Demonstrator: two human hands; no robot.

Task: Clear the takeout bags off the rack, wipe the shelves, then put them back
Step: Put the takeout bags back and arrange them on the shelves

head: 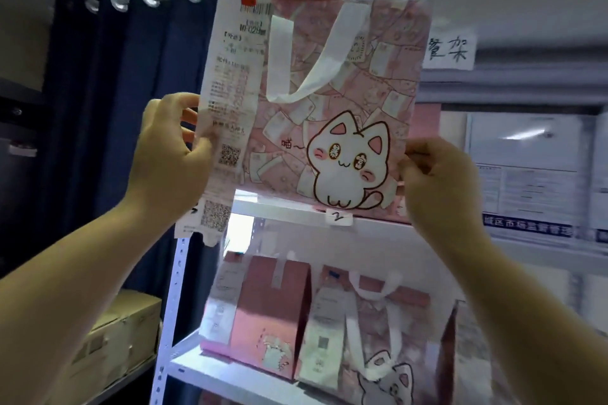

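I hold a pink takeout bag [332, 92] with a white cartoon cat and white handles up in front of me, at the level of the white rack's upper shelf [296, 212]. My left hand [171, 154] grips its left edge, where a long receipt is stuck on. My right hand [437, 174] pinches its right edge. The bag's bottom sits at or just above the shelf marked with a small "2" label; I cannot tell if it touches. On the shelf below stand a plain pink bag [269, 322] and another cat bag [378, 345].
A dark blue curtain [125, 92] hangs to the left of the rack. Cardboard boxes [121, 335] sit low on the left. A handwritten sign [450, 49] and posted papers [526, 174] are on the wall at right.
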